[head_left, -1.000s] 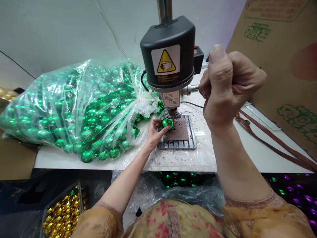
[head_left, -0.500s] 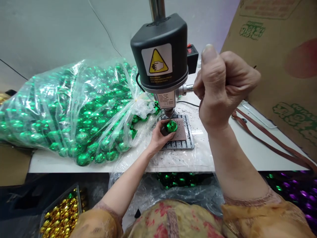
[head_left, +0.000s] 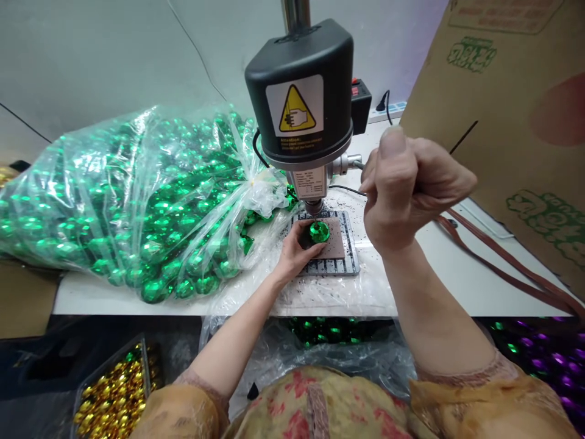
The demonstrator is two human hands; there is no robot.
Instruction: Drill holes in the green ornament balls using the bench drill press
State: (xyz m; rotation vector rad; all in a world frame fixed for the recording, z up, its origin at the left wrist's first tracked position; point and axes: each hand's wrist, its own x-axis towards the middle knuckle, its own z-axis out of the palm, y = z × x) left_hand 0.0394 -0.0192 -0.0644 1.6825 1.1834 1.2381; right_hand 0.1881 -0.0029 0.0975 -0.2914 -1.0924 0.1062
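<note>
My left hand (head_left: 297, 247) pinches a shiny green faceted ball (head_left: 319, 231) between thumb and fingers. The ball rests on a brown square pad (head_left: 336, 244) over the slotted metal base (head_left: 351, 262) of a small bench drill press (head_left: 299, 91). Just above the ball is the drill chuck (head_left: 313, 206); whether the bit is inside the ball I cannot tell. My right hand (head_left: 406, 189) is closed around the feed lever (head_left: 359, 163) at the drill's right side, with the grip mostly hidden by the fingers.
A large clear bag (head_left: 128, 201) of green balls lies left of the drill. At right stand a cardboard box (head_left: 493, 103) and a brown strap (head_left: 503, 274). Dark shavings dot the base. Below the table's edge are a bin of gold balls (head_left: 112, 390) and purple balls (head_left: 557, 360).
My right hand has come down slightly on the lever, and a thin dark rod now shows beyond it. My left hand keeps the ball in nearly the same place.
</note>
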